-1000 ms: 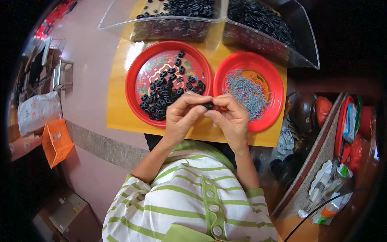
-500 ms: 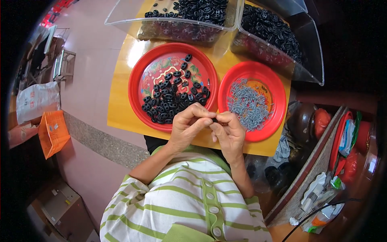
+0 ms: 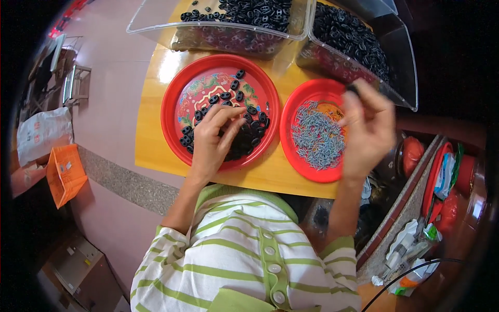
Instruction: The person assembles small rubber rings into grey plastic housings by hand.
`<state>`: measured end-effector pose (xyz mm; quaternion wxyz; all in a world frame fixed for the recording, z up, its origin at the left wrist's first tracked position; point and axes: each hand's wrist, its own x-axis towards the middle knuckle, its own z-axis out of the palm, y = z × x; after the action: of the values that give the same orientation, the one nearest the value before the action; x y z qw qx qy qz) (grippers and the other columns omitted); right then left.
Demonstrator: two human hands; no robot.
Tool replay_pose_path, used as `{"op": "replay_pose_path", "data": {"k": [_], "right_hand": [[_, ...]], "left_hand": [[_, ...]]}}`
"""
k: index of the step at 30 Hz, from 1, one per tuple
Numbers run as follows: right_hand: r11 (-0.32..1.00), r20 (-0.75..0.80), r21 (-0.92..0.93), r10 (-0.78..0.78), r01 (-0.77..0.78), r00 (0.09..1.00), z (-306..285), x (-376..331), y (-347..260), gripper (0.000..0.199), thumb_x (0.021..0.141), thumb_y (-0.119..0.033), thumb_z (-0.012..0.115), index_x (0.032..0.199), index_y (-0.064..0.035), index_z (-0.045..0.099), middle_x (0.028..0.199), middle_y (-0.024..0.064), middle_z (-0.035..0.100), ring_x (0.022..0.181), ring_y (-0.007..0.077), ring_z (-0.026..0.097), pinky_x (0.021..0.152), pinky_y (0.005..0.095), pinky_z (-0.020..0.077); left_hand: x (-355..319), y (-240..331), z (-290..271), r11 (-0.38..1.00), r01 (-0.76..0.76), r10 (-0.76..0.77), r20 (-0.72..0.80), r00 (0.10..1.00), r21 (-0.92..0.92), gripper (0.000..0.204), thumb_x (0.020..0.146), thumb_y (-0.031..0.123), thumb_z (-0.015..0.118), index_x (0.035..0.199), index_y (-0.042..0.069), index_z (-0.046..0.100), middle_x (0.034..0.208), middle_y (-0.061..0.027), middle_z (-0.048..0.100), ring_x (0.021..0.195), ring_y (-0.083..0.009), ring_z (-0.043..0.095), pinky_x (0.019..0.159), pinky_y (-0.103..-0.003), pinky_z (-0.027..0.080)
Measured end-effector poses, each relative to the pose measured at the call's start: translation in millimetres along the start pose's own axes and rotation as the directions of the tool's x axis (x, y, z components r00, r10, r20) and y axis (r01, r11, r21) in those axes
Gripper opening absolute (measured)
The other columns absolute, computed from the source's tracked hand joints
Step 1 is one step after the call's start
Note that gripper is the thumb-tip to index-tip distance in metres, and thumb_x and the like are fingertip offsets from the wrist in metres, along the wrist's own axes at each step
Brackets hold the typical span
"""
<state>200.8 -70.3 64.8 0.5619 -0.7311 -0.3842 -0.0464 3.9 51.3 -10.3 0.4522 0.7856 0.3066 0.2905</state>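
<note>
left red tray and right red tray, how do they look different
The left red tray looks larger than the right red tray. The left tray holds black oval pieces; the right tray holds thin grey screw-like pieces. The left tray's base shows flowers; the right tray's base shows an orange patch. Both are red, round and on the yellow tabletop.

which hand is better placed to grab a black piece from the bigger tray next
Probably the left hand, over the larger tray; the right hand, by the smaller tray, seems to hold a dark piece.
</note>
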Motion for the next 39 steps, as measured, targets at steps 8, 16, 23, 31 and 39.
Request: {"op": "replay_pose_path", "data": {"k": [8, 16, 23, 31, 39], "right_hand": [[0.992, -0.186, -0.081, -0.115, 0.102, 0.976, -16.6, 60.1, 3.5, 0.024, 0.082, -0.003, 0.067, 0.106, -0.0056, 0.066, 0.089, 0.0010, 0.065, 0.073, 0.0059, 0.056, 0.061, 0.0192, 0.0442], [0.981, -0.045, -0.188, 0.043, -0.051, 0.998, -45.5, -0.7, 36.1, 0.012, 0.083, -0.004, 0.065, 0.094, -0.0049, 0.069, 0.088, 0.0003, 0.064, 0.076, 0.0052, 0.056, 0.059, 0.0189, 0.0427], [0.984, 0.261, -0.166, 0.104, -0.062, 0.960, -50.7, 2.6, 69.2, 0.011, 0.079, -0.002, 0.065, 0.090, -0.0005, 0.067, 0.078, 0.0085, 0.062, 0.065, 0.0134, 0.058, 0.058, 0.0262, 0.0447], [0.988, 0.538, -0.156, 0.100, -0.018, 0.837, -47.9, 0.7, 109.1, 0.010, 0.078, -0.004, 0.066, 0.086, 0.0004, 0.065, 0.078, 0.0125, 0.062, 0.066, 0.0224, 0.061, 0.059, 0.0315, 0.0457], [0.957, 0.529, -0.249, 0.005, 0.149, 0.849, -39.3, -6.4, 110.4, 0.010, 0.079, -0.006, 0.065, 0.087, 0.0001, 0.064, 0.081, 0.0116, 0.061, 0.074, 0.0260, 0.061, 0.066, 0.0329, 0.0459]], "left_hand": [[13.4, -12.4, -1.8, 0.913, -0.124, 0.140, -0.013, 0.990, 0.388, 0.015, 0.074, 0.005, 0.069, 0.087, 0.003, 0.064, 0.084, -0.0094, 0.058, 0.082, -0.0273, 0.054, 0.071, -0.037, 0.046], [13.3, -0.3, 14.2, 0.884, -0.172, 0.153, 0.077, 0.985, 0.435, 0.016, 0.074, 0.010, 0.071, 0.086, 0.002, 0.065, 0.084, -0.0098, 0.058, 0.083, -0.0275, 0.054, 0.072, -0.037, 0.046], [10.9, 0.5, 15.8, 0.854, -0.157, 0.145, 0.062, 0.987, 0.496, 0.013, 0.077, 0.008, 0.067, 0.089, 0.004, 0.066, 0.083, -0.0097, 0.058, 0.082, -0.0274, 0.055, 0.072, -0.036, 0.045], [9.9, -5.4, 3.8, 0.815, -0.055, 0.078, -0.015, 0.997, 0.577, 0.013, 0.075, 0.008, 0.068, 0.088, 0.005, 0.068, 0.083, -0.0095, 0.057, 0.081, -0.0267, 0.056, 0.072, -0.036, 0.046], [14.5, -18.7, 5.7, 0.913, -0.029, 0.044, -0.027, 0.999, 0.408, 0.014, 0.072, 0.005, 0.070, 0.086, 0.004, 0.068, 0.082, -0.0104, 0.057, 0.081, -0.0265, 0.058, 0.071, -0.035, 0.046]]}}
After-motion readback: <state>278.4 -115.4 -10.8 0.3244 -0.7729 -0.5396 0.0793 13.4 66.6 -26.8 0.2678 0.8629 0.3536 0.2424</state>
